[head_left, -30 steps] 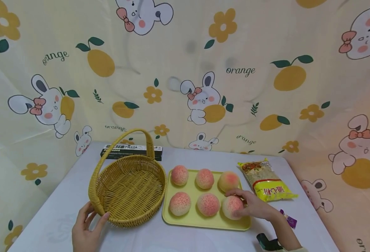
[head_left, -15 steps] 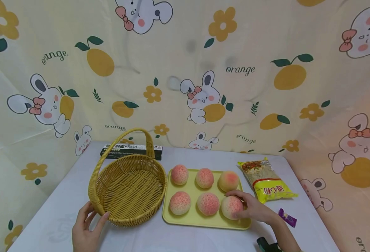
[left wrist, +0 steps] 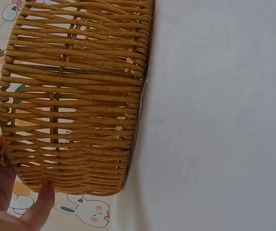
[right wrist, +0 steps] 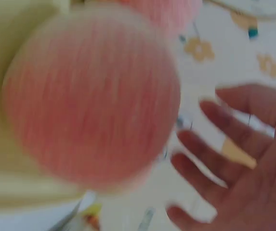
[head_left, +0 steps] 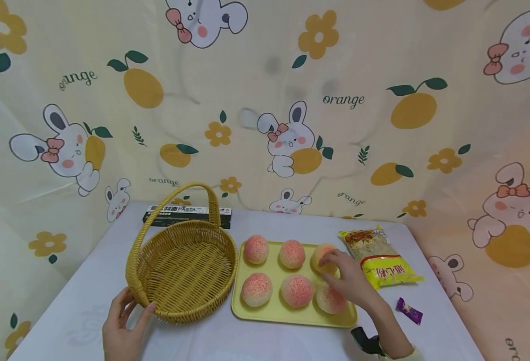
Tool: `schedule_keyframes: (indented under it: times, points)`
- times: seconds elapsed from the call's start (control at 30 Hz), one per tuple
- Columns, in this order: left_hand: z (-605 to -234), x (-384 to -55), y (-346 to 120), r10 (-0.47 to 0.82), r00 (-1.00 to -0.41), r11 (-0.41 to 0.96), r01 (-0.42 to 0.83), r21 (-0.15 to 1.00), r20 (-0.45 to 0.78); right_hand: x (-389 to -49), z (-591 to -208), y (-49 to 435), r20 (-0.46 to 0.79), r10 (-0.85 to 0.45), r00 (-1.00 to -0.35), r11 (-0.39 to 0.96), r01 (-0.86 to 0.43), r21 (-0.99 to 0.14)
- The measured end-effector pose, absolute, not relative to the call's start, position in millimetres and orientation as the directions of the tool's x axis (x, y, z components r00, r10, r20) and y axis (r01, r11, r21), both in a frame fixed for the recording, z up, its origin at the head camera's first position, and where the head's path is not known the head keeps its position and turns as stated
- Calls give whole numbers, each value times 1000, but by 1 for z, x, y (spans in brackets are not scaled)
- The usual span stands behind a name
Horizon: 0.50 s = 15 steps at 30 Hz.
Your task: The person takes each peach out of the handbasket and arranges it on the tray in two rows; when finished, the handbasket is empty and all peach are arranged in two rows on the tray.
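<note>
My left hand (head_left: 122, 328) holds the round wicker basket (head_left: 188, 268) where its handle meets the near-left rim; in the left wrist view a fingertip (left wrist: 46, 190) touches the woven side. The basket stands tilted and shows nothing inside. To its right, several pink-and-cream toy peaches sit in two rows on a yellow tray (head_left: 292, 319). Above the tray's right end hovers my right hand (head_left: 352, 283), fingers spread and holding nothing. It partly covers the near-right peach (head_left: 329, 303) and the far-right peach (head_left: 320, 255). A blurred peach (right wrist: 92, 96) fills much of the right wrist view, apart from the fingers.
A black pasta box (head_left: 224, 219) lies behind the basket. Right of the tray are a yellow food bag (head_left: 382, 258) and a small purple wrapped candy (head_left: 409, 311). A patterned cloth (head_left: 246, 75) rises behind the white table (head_left: 210, 346).
My right hand has let go of the near-right peach and moved up and away, toward the far-right peach. The left hand and basket have stayed in place.
</note>
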State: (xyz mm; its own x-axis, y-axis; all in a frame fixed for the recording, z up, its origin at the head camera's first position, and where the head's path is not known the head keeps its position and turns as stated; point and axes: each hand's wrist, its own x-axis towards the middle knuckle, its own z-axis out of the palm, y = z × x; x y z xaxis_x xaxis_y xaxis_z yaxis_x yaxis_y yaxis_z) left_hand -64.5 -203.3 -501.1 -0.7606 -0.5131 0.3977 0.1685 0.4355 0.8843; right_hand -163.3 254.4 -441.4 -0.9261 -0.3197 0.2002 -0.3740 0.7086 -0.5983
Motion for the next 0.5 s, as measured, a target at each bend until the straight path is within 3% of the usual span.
schedule_keyframes:
  times: [0.13, 0.3, 0.4, 0.5]
  points:
    - [-502, -63, -202, -504, -754, 476, 166, 864, 422, -163, -443, 228, 296, -287, -911, 857, -382, -347]
    - [-492, -63, -202, -428, -695, 642, 216, 736, 578, -162, -447, 212, 131, -264, -955, 922, -290, -255]
    - [-474, -63, -198, -373, -594, 726, 292, 623, 713, -160, -449, 207, 56, -237, -970, 939, -244, -243]
    - [-447, -68, -186, -315, -428, 786, 383, 486, 847, -159, -449, 205, 38, -212, -977, 952, -215, -217]
